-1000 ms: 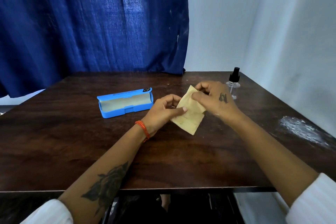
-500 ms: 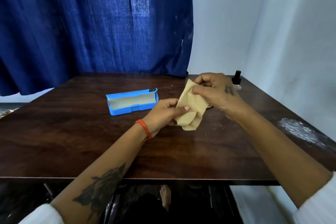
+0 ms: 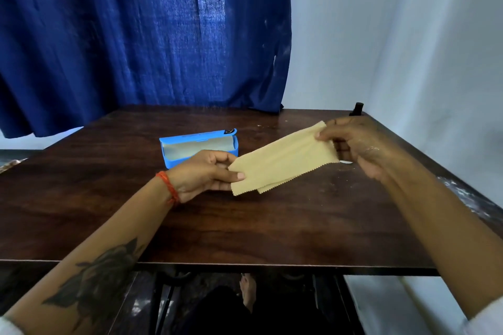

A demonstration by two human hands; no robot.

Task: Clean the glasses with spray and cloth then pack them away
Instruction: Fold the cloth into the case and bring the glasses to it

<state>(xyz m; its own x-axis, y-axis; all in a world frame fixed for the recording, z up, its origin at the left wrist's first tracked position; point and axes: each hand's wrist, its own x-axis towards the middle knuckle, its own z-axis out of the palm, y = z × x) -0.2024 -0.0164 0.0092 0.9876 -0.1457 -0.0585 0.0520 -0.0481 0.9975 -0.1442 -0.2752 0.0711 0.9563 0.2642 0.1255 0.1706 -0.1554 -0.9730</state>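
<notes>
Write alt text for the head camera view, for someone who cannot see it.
Two bare hands stretch a beige, zigzag-edged cleaning cloth above a dark wooden table: the left hand pinches one end, the right hand the other. An open blue plastic glasses case lies behind the left hand, and a black spray-bottle cap shows behind the right.

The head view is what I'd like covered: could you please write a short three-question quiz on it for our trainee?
1. True or false: the case on the table is closed.
2. Which hands hold the cloth? A) left only B) right only C) both
3. Fill in: the black top of the spray bottle shows behind the ____ hand.

Key
1. False; it lies open.
2. C; the left hand pinches the near end and the right hand the far end.
3. Right.
</notes>
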